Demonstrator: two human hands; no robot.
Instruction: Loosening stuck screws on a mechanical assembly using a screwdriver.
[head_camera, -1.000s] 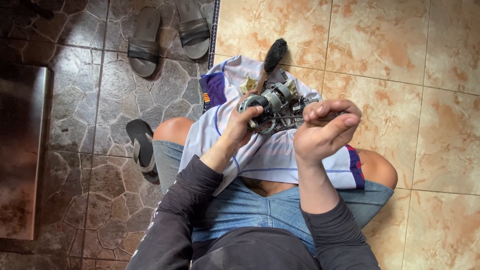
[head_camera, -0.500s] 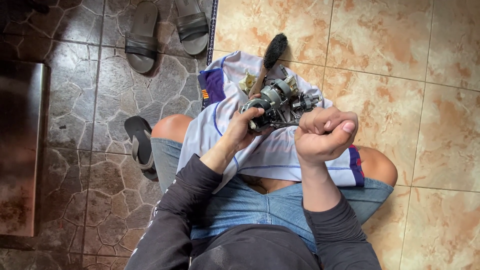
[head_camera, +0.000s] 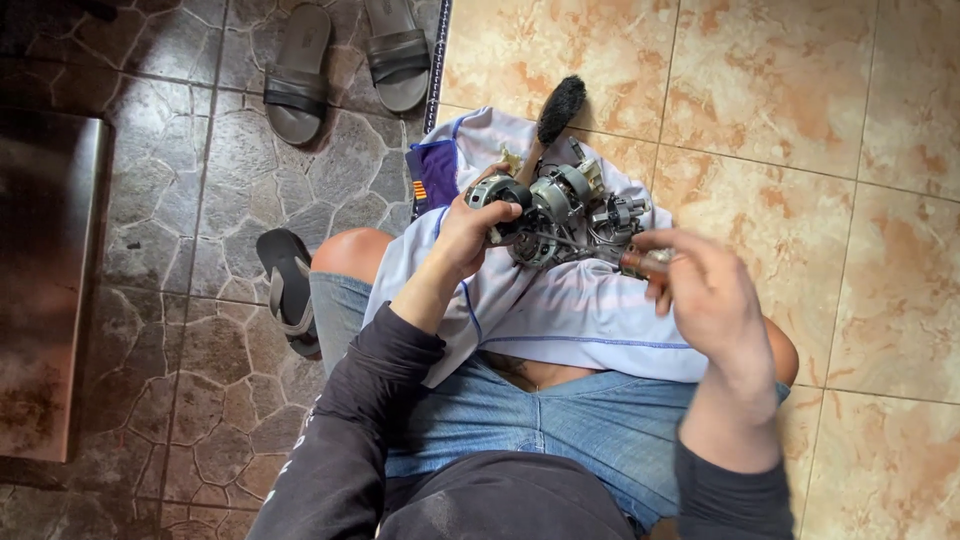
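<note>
I sit on the floor with a white cloth (head_camera: 580, 315) spread over my lap. My left hand (head_camera: 470, 232) grips a grey metal mechanical part (head_camera: 560, 215), a cluster of round housings and small fittings, held above the cloth. My right hand (head_camera: 705, 290) is beside the part's right end, fingers curled around a small brownish cylindrical piece (head_camera: 645, 262) that touches the part. A black brush (head_camera: 558, 110) lies on the cloth just beyond the part.
A pair of grey slippers (head_camera: 340, 60) lies on the dark stone floor at top left, and a single sandal (head_camera: 290, 290) sits by my left knee. A dark metal box (head_camera: 45, 290) stands at the left. Tan tiles cover the right side.
My right hand has moved from above the part to its right side and lowered, now holding a small cylindrical piece. My left hand has kept its grip on the part.
</note>
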